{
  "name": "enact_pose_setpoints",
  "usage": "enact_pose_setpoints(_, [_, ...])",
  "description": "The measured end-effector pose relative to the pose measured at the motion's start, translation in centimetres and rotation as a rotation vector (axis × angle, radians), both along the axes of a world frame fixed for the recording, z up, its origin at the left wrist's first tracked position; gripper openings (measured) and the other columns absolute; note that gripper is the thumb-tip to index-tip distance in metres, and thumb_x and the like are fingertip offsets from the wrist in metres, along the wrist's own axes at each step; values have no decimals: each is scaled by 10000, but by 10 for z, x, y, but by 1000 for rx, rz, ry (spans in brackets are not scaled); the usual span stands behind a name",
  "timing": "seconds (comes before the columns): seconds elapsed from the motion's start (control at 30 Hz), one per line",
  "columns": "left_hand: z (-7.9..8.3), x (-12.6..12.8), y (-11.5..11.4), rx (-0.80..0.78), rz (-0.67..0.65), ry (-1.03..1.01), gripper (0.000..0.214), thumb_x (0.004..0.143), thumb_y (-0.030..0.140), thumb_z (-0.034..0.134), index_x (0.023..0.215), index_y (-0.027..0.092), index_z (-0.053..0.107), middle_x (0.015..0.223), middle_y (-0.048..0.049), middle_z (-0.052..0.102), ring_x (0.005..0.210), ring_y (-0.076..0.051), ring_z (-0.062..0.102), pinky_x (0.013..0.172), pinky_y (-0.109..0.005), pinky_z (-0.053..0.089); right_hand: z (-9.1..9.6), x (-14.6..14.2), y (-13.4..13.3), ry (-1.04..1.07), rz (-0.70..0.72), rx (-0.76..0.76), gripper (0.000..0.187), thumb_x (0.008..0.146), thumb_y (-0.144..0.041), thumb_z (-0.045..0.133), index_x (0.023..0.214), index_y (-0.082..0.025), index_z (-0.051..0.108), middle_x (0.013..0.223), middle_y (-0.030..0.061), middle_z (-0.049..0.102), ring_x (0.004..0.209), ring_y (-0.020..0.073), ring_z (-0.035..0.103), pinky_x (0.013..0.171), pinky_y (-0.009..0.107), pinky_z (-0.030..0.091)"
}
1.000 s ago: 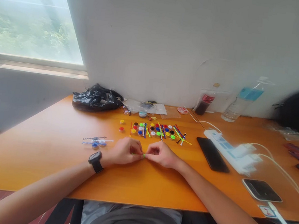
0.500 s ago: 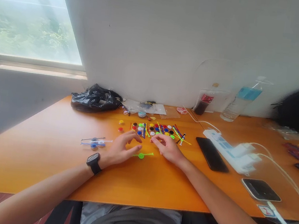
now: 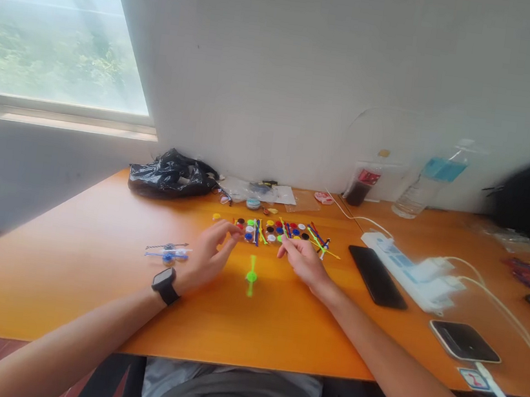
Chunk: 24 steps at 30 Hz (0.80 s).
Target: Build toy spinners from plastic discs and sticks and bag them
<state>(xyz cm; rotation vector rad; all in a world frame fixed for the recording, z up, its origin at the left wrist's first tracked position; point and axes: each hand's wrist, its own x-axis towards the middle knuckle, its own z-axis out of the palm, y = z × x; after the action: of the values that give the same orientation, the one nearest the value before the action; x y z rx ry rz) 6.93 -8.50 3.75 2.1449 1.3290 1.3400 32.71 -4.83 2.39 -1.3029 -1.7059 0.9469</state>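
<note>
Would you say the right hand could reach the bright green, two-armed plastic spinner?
Probably yes: the right hand is close by, and nothing visible stands between it and the green spinner.

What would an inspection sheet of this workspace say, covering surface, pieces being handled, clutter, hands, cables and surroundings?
Surface: wooden table, orange-brown, glossy.
Job's things: green spinner between the hands, arms blurred; blue and white pieces to its left; coloured discs and sticks beyond.
Clutter: black plastic bag, dark phone, bottle with dark liquid, clear bottle.
Hands: left hand and right hand both apart from the green spinner; cannot tell whether the right holds anything.
Cables: white power strip with cables plugged in; white cable at a white-edged device.
Surroundings: window left, pale wall behind.
</note>
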Motion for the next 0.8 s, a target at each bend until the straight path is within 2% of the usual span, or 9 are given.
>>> enact_pose_setpoints(0.17, [12,-30,26,41,131,189,179,991,310,564,1129,239,652,1037,-40,708,795,-178,608,717,-300,468,-3,-5,-4,10,54,-19,635,936,-759,505,667,-201,642,437,-35,390,426,146,428,479,287,309])
enact_pose_setpoints(0.23, [15,-45,36,38,168,269,176,973,321,586,1113,247,663,1069,-40,716,833,-188,625,722,-300,470,-3,-7,-6,15,68,-37,636,931,-770,507,670,-203,631,436,-31,420,415,149,453,466,284,317])
enact_pose_setpoints(0.37, [8,-66,50,-42,168,429,207,961,373,582,1076,237,689,1064,-54,731,843,-206,648,737,-316,483,-1,-8,-7,11,84,-25,624,942,-756,509,679,-202,626,433,-31,438,412,143,455,469,278,331])
enact_pose_setpoints(0.53, [-8,-71,56,-79,140,533,266,953,377,588,1163,249,690,1181,-70,723,978,-253,679,818,-353,516,1,-9,-7,13,89,-11,617,943,-748,518,682,-200,627,446,-27,451,432,145,459,484,279,344])
enact_pose_setpoints(0.63, [-11,-68,57,-62,112,553,287,958,368,577,1189,247,698,1186,-86,716,1079,-284,666,870,-371,521,1,-9,-8,4,97,-3,617,948,-745,514,681,-200,626,449,-26,451,437,146,461,489,281,344])
enact_pose_setpoints(0.73, [-10,-63,55,-76,53,543,263,955,322,561,1139,241,730,1088,-94,723,1025,-277,672,861,-365,527,0,-9,-8,-7,105,1,616,951,-740,512,683,-197,625,456,-23,459,439,142,457,491,282,340])
enact_pose_setpoints(0.8, [-9,-61,54,-80,14,534,305,957,284,540,1192,246,730,1084,-98,721,1017,-270,671,877,-366,531,0,-9,-8,-14,111,5,613,956,-733,509,682,-196,623,461,-22,465,440,139,459,491,279,338])
